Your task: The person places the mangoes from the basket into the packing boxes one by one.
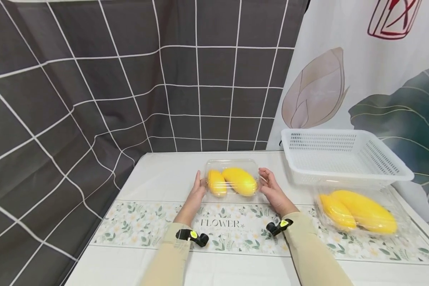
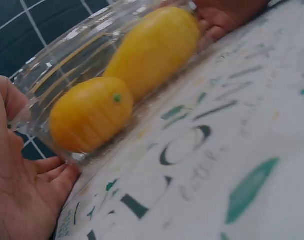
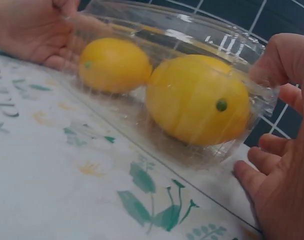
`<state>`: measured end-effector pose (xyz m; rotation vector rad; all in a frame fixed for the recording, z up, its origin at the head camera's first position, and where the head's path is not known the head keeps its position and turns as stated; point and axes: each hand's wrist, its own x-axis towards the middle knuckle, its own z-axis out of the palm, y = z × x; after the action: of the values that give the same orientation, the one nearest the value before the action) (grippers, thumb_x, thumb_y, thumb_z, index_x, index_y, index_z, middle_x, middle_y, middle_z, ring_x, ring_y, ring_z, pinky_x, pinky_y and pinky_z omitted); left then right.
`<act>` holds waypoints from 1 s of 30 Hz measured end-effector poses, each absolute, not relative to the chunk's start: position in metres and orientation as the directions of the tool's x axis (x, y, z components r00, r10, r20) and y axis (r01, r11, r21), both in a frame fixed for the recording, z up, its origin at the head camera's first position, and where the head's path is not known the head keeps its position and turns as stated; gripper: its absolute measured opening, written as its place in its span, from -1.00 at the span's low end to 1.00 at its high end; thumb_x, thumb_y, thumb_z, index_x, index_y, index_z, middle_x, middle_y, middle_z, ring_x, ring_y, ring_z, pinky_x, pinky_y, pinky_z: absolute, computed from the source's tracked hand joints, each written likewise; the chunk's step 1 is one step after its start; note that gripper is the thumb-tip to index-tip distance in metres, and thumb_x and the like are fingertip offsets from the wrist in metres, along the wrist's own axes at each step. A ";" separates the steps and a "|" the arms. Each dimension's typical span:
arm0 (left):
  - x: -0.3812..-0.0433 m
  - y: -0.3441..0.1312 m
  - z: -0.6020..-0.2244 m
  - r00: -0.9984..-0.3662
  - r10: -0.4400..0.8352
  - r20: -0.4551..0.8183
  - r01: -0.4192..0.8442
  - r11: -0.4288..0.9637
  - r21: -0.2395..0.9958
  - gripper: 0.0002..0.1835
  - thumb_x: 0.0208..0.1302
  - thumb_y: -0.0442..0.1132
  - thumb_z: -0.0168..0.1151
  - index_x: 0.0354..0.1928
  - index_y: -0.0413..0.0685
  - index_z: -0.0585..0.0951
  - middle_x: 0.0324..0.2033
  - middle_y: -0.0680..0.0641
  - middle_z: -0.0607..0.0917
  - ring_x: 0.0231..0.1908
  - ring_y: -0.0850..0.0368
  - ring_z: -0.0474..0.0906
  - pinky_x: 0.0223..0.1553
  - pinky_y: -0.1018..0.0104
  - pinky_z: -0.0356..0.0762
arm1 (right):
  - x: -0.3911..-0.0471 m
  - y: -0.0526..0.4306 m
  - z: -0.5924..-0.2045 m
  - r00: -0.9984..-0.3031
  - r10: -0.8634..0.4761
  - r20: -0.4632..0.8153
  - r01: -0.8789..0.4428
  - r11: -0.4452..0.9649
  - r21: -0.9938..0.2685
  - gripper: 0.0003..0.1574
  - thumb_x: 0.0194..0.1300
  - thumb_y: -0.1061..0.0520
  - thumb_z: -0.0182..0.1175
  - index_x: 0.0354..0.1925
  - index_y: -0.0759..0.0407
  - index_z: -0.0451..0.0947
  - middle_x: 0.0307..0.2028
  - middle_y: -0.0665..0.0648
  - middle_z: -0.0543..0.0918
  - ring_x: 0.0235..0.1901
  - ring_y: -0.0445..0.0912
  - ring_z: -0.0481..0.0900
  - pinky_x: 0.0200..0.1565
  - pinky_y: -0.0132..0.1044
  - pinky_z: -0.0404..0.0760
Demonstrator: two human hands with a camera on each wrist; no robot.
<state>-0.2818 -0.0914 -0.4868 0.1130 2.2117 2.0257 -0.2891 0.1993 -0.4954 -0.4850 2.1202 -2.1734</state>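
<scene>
A lidded clear plastic box [image 1: 231, 163] sits toward the back of the table, with two yellow, mango-like fruits inside. The smaller fruit [image 1: 217, 183] lies on the left and the larger one [image 1: 240, 181] on the right; each shows a small green stem spot in the right wrist view. My left hand [image 1: 196, 194] grips the box's left end, thumb at the rim and fingers lower at the side [image 2: 54, 172]. At the opposite end my right hand [image 1: 274, 193] pinches the rim between thumb and forefinger [image 3: 284, 65], its other fingers loosely bent below.
A white perforated plastic basket [image 1: 346, 159] stands at the back right. In front of it lies another clear box [image 1: 402, 206] holding two similar yellow fruits. A floral band lettered FLOWER [image 1: 219, 223] crosses the white table, and a dark gridded curtain [image 1: 214, 99] hangs behind.
</scene>
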 end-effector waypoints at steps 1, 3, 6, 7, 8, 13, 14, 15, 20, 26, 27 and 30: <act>-0.281 -0.091 -0.487 -0.991 0.117 -0.065 -0.051 0.119 0.992 -0.28 0.34 -0.10 -0.20 0.42 0.37 -0.28 0.39 0.07 0.04 0.36 0.02 -0.07 0.30 -0.08 -0.19 | -0.289 0.199 -0.495 -0.958 -0.231 0.168 -0.173 0.003 -0.985 -0.12 0.10 0.40 -0.07 0.35 0.10 -0.13 0.37 0.22 -0.12 0.37 0.11 -0.21 0.31 0.08 -0.17; -0.279 -0.088 -0.488 -0.996 0.042 -0.082 -0.072 0.201 0.977 -0.27 0.32 -0.03 -0.19 0.42 0.37 -0.28 0.40 0.10 -0.01 0.37 0.06 -0.13 0.31 -0.06 -0.21 | -0.288 0.199 -0.494 -0.977 -0.162 0.142 -0.163 0.125 -0.979 -0.11 0.15 0.28 -0.01 0.39 0.04 -0.13 0.39 0.21 -0.11 0.37 0.12 -0.19 0.31 0.05 -0.13; -0.278 -0.082 -0.488 -0.997 -0.054 -0.049 -0.064 0.340 0.938 -0.28 0.30 -0.01 -0.21 0.44 0.19 -0.21 0.42 0.02 -0.11 0.38 0.06 -0.27 0.32 -0.02 -0.26 | -0.288 0.198 -0.492 -0.992 -0.057 0.108 -0.122 0.356 -0.926 -0.16 0.24 0.07 0.02 0.40 0.05 -0.09 0.39 0.21 -0.05 0.36 0.12 -0.13 0.31 0.03 -0.07; -0.277 -0.080 -0.488 -0.997 -0.077 -0.028 -0.057 0.396 0.917 -0.28 0.29 -0.03 -0.21 0.44 0.11 -0.18 0.42 -0.02 -0.12 0.38 0.04 -0.30 0.32 -0.01 -0.26 | -0.288 0.197 -0.492 -0.994 -0.034 0.105 -0.109 0.435 -0.894 -0.18 0.27 0.00 -0.01 0.40 0.09 -0.07 0.38 0.23 -0.02 0.36 0.14 -0.13 0.31 0.04 -0.08; -0.278 -0.078 -0.488 -0.996 -0.086 0.004 -0.037 0.469 0.883 -0.31 0.31 -0.03 -0.25 0.44 0.01 -0.12 0.41 -0.07 -0.11 0.38 0.01 -0.31 0.33 0.01 -0.28 | -0.288 0.196 -0.492 -0.994 -0.020 0.105 -0.101 0.504 -0.858 -0.20 0.29 -0.05 -0.06 0.39 0.14 -0.03 0.37 0.26 0.02 0.36 0.16 -0.14 0.31 0.06 -0.10; -0.277 -0.070 -0.489 -0.992 -0.071 0.108 0.028 0.701 0.713 -0.40 0.38 -0.09 -0.47 0.37 -0.26 0.07 0.37 -0.23 0.05 0.37 -0.11 -0.23 0.33 0.04 -0.37 | -0.288 0.184 -0.492 -0.994 -0.005 0.108 -0.078 0.723 -0.687 -0.23 0.39 -0.15 -0.42 0.33 0.33 0.12 0.31 0.36 0.15 0.33 0.28 -0.19 0.29 0.15 -0.28; -0.277 -0.069 -0.490 -0.991 -0.067 0.112 0.030 0.717 0.697 -0.40 0.38 -0.10 -0.52 0.37 -0.26 0.07 0.36 -0.24 0.06 0.37 -0.12 -0.21 0.33 0.03 -0.38 | -0.288 0.182 -0.493 -0.994 -0.005 0.106 -0.075 0.740 -0.668 -0.22 0.40 -0.15 -0.48 0.31 0.34 0.14 0.30 0.37 0.16 0.33 0.30 -0.19 0.28 0.18 -0.30; -0.276 -0.069 -0.491 -0.992 -0.076 0.096 0.013 0.714 0.700 -0.39 0.37 -0.08 -0.55 0.39 -0.21 0.05 0.37 -0.23 0.05 0.37 -0.12 -0.23 0.33 0.03 -0.39 | -0.287 0.179 -0.494 -0.995 -0.007 0.102 -0.073 0.749 -0.659 -0.21 0.41 -0.15 -0.54 0.30 0.35 0.16 0.30 0.38 0.15 0.32 0.32 -0.19 0.27 0.19 -0.32; -0.274 -0.067 -0.495 -0.993 -0.113 0.045 -0.045 0.684 0.729 -0.37 0.36 -0.04 -0.61 0.42 -0.11 -0.01 0.38 -0.21 0.02 0.37 -0.13 -0.27 0.32 -0.01 -0.41 | -0.283 0.172 -0.497 -0.997 -0.014 0.082 -0.065 0.743 -0.667 -0.20 0.42 -0.10 -0.64 0.29 0.36 0.18 0.32 0.37 0.11 0.33 0.29 -0.22 0.27 0.19 -0.37; -0.273 -0.062 -0.493 -0.990 -0.136 0.048 -0.049 0.629 0.776 -0.38 0.37 -0.08 -0.67 0.41 -0.17 -0.01 0.37 -0.19 0.06 0.37 -0.12 -0.26 0.32 0.01 -0.43 | -0.282 0.170 -0.496 -0.997 -0.023 0.074 -0.067 0.742 -0.668 -0.16 0.40 -0.12 -0.72 0.33 0.33 0.11 0.33 0.36 0.08 0.34 0.26 -0.24 0.27 0.16 -0.41; -0.273 -0.061 -0.493 -0.989 -0.141 0.049 -0.051 0.626 0.778 -0.38 0.37 -0.08 -0.68 0.41 -0.17 -0.02 0.37 -0.18 0.06 0.37 -0.11 -0.26 0.32 0.02 -0.43 | -0.282 0.170 -0.496 -0.997 -0.025 0.074 -0.068 0.741 -0.668 -0.17 0.40 -0.12 -0.73 0.34 0.33 0.10 0.34 0.36 0.07 0.34 0.26 -0.25 0.27 0.15 -0.41; -0.274 -0.059 -0.492 -0.987 -0.151 0.048 -0.057 0.618 0.784 -0.39 0.39 -0.08 -0.68 0.42 -0.13 -0.05 0.38 -0.14 0.05 0.37 -0.08 -0.27 0.32 0.04 -0.44 | -0.283 0.170 -0.495 -0.997 -0.022 0.075 -0.067 0.736 -0.674 -0.17 0.40 -0.11 -0.72 0.34 0.33 0.09 0.34 0.35 0.08 0.35 0.25 -0.24 0.28 0.14 -0.42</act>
<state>-0.2738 -0.0585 -0.4919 -0.1882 2.9223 1.4110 -0.2831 0.1701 -0.4952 -0.0768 2.9841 -1.1623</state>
